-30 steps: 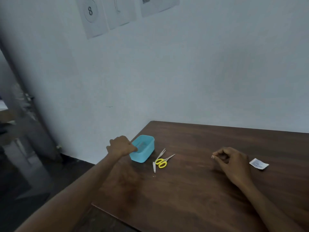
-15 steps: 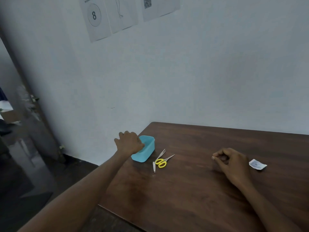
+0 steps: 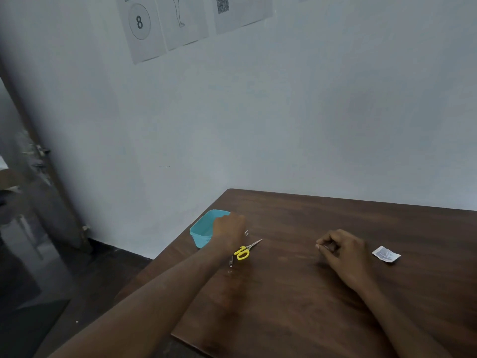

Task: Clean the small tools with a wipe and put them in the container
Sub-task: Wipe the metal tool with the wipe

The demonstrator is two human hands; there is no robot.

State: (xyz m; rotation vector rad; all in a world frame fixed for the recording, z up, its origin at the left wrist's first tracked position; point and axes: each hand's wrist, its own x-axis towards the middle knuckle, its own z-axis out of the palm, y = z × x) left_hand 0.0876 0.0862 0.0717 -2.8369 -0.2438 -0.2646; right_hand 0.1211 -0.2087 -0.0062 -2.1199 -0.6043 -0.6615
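Observation:
A light blue container [image 3: 200, 229] stands near the table's left edge. Just right of it lie yellow-handled scissors [image 3: 242, 252] and a thin silver tool [image 3: 230, 262] that is mostly hidden under my left hand [image 3: 228, 232]. That hand hovers with its back up and its fingers curled down over the silver tool's far end; whether it holds the tool is hidden. My right hand [image 3: 344, 250] rests on the table with its fingers curled, thumb against forefinger, and nothing visible in it. A small white wipe packet [image 3: 386, 254] lies just right of it.
The dark wooden table [image 3: 296, 301] meets a pale wall at the back. Its left edge and near left corner drop to a dark floor. Paper sheets [image 3: 140, 24] hang high on the wall.
My left hand has moved right, from the container's left side to above the silver tool beside the scissors. My right hand has stayed put. The view has shifted slightly.

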